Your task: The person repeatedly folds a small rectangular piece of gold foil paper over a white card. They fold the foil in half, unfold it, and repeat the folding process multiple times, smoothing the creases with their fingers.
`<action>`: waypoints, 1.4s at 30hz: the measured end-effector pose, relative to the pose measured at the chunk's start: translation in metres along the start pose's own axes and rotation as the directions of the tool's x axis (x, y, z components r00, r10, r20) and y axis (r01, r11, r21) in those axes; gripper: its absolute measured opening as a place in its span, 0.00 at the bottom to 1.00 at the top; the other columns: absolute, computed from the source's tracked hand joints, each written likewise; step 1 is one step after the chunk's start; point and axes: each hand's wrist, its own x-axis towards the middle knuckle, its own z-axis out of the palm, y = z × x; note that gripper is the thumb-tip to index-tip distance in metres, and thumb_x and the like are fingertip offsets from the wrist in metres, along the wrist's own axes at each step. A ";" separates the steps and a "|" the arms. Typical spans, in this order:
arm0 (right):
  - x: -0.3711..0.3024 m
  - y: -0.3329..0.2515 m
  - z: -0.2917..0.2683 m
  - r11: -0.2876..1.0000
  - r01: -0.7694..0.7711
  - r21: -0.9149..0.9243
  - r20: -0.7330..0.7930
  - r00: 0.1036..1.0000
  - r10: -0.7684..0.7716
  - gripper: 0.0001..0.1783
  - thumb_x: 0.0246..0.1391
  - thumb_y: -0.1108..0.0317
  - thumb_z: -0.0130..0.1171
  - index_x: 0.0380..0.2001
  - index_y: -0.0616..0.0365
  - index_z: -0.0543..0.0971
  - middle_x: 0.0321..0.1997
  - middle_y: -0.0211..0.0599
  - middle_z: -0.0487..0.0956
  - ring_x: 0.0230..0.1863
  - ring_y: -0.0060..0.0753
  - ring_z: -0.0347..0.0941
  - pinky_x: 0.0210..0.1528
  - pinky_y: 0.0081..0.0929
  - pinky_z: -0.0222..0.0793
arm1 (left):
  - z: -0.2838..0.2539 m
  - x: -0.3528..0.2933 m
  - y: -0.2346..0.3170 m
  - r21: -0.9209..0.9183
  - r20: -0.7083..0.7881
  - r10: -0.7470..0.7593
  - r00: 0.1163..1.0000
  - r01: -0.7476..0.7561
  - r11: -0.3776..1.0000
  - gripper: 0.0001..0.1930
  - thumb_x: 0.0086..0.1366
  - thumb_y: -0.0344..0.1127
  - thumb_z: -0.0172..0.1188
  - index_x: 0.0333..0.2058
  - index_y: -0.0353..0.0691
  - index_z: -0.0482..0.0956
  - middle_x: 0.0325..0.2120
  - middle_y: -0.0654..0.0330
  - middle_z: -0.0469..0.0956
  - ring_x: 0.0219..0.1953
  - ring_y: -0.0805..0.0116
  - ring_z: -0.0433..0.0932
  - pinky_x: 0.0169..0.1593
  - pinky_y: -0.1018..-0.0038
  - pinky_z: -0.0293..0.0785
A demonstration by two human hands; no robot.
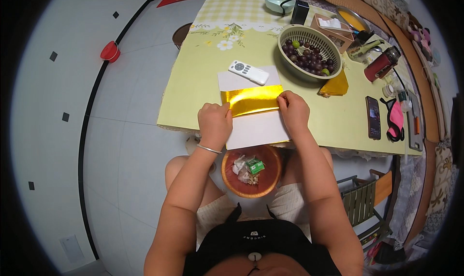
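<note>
A gold foil paper [254, 100] lies across a white sheet [256, 131] at the table's near edge; its middle band shines gold. My left hand [215, 125] pinches the left end of the gold band, fingers curled. At its right end my right hand [295, 114] is closed in the same way, thumb and forefinger on the edge. On the sheet's far part rests a white remote control [248, 72]. Gold also shows along the sheet's lower right edge. Whether the band and the sheet are one piece, I cannot tell.
Beyond my right hand stand a basket [285, 34] of grapes and folded gold pieces [334, 85]. Farther right are a red thermos [383, 63], a phone [373, 117] and a pink-and-black item [395, 120]. Below the table edge, a waste bin [228, 172] sits between my legs.
</note>
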 end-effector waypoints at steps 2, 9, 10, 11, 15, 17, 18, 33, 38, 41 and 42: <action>0.000 -0.002 0.000 1.000 0.022 -0.010 -0.021 1.000 -0.022 0.07 0.55 0.63 0.65 0.31 0.54 0.82 0.31 0.38 0.83 0.35 0.46 0.80 0.37 0.42 0.75 | -0.001 -0.001 0.003 0.031 0.008 0.000 1.000 0.000 1.000 0.08 0.56 0.30 0.67 0.36 0.37 0.87 0.24 0.52 0.79 0.32 0.50 0.76 0.39 0.57 0.74; 0.001 -0.003 0.000 0.999 0.016 -0.048 -0.011 1.000 -0.017 0.05 0.55 0.65 0.63 0.32 0.54 0.81 0.31 0.38 0.83 0.36 0.45 0.80 0.36 0.42 0.75 | -0.001 0.010 0.008 0.015 -0.102 0.155 0.983 -0.154 0.988 0.11 0.55 0.24 0.63 0.39 0.35 0.86 0.46 0.46 0.80 0.44 0.45 0.79 0.48 0.56 0.76; 0.001 -0.004 0.000 0.999 0.018 -0.051 -0.002 1.000 -0.018 0.05 0.55 0.66 0.63 0.32 0.54 0.81 0.31 0.38 0.83 0.36 0.44 0.80 0.36 0.42 0.75 | 0.003 0.011 0.004 -0.011 -0.129 0.210 0.969 -0.213 0.977 0.13 0.56 0.23 0.62 0.41 0.35 0.85 0.51 0.45 0.79 0.48 0.44 0.80 0.52 0.56 0.77; 0.001 -0.005 0.000 0.998 0.019 -0.054 0.007 1.000 -0.019 0.05 0.56 0.66 0.63 0.31 0.54 0.81 0.32 0.38 0.83 0.37 0.44 0.80 0.36 0.41 0.75 | 0.007 0.007 0.000 -0.071 -0.022 0.220 0.975 -0.221 0.973 0.14 0.58 0.24 0.60 0.44 0.34 0.84 0.52 0.43 0.78 0.52 0.42 0.78 0.54 0.56 0.76; 0.000 -0.012 -0.008 0.984 0.108 -0.141 0.013 0.994 -0.107 0.05 0.55 0.68 0.63 0.33 0.57 0.81 0.43 0.43 0.82 0.49 0.49 0.77 0.47 0.46 0.73 | 0.006 0.003 -0.006 -0.186 0.318 0.273 0.908 -0.223 0.957 0.20 0.64 0.32 0.60 0.56 0.40 0.80 0.60 0.38 0.73 0.64 0.34 0.69 0.63 0.54 0.71; -0.002 -0.012 -0.011 0.931 0.278 -0.235 -0.040 0.955 -0.295 0.08 0.54 0.69 0.63 0.37 0.60 0.82 0.52 0.47 0.81 0.59 0.54 0.74 0.57 0.49 0.71 | -0.003 0.007 0.001 -0.161 0.401 0.317 0.860 -0.275 0.948 0.26 0.64 0.43 0.62 0.60 0.45 0.78 0.64 0.36 0.69 0.68 0.31 0.64 0.67 0.52 0.66; -0.005 -0.014 -0.010 0.902 0.357 -0.242 0.015 0.931 -0.364 0.12 0.54 0.69 0.63 0.41 0.62 0.81 0.55 0.49 0.80 0.62 0.56 0.71 0.62 0.50 0.67 | -0.012 0.007 0.008 -0.134 0.424 0.345 0.838 -0.319 0.938 0.29 0.64 0.50 0.62 0.62 0.46 0.77 0.65 0.34 0.66 0.69 0.31 0.62 0.68 0.51 0.64; -0.044 -0.009 -0.051 0.946 0.293 -0.142 0.514 0.838 -0.183 0.52 0.58 0.41 0.63 0.69 0.75 0.59 0.77 0.67 0.53 0.80 0.59 0.46 0.79 0.47 0.43 | -0.030 -0.034 0.004 0.060 0.517 0.146 0.844 -0.206 0.977 0.56 0.57 0.73 0.60 0.69 0.29 0.62 0.71 0.32 0.54 0.76 0.40 0.50 0.74 0.42 0.43; -0.033 -0.002 -0.040 0.971 0.234 -0.044 0.177 0.959 -0.223 0.36 0.61 0.55 0.63 0.63 0.72 0.69 0.69 0.64 0.66 0.70 0.60 0.61 0.71 0.48 0.58 | -0.013 -0.015 -0.020 -0.060 0.272 0.073 0.960 -0.059 0.996 0.37 0.62 0.54 0.66 0.59 0.27 0.73 0.63 0.34 0.69 0.69 0.37 0.62 0.70 0.49 0.58; -0.014 -0.010 -0.031 0.929 0.164 0.333 -0.045 0.986 -0.158 0.22 0.62 0.69 0.60 0.58 0.65 0.76 0.50 0.52 0.81 0.46 0.50 0.78 0.52 0.41 0.74 | -0.003 0.017 -0.031 -0.167 0.019 0.016 1.000 -0.013 0.986 0.21 0.58 0.32 0.67 0.50 0.33 0.79 0.50 0.44 0.78 0.54 0.41 0.75 0.60 0.54 0.70; -0.011 -0.006 -0.023 0.919 0.074 0.387 0.012 0.996 -0.085 0.22 0.63 0.71 0.59 0.59 0.65 0.76 0.45 0.47 0.80 0.42 0.42 0.78 0.48 0.36 0.75 | 0.002 0.024 -0.039 -0.208 -0.007 -0.019 1.000 0.017 0.978 0.20 0.57 0.29 0.67 0.49 0.35 0.80 0.48 0.46 0.79 0.51 0.43 0.76 0.58 0.55 0.71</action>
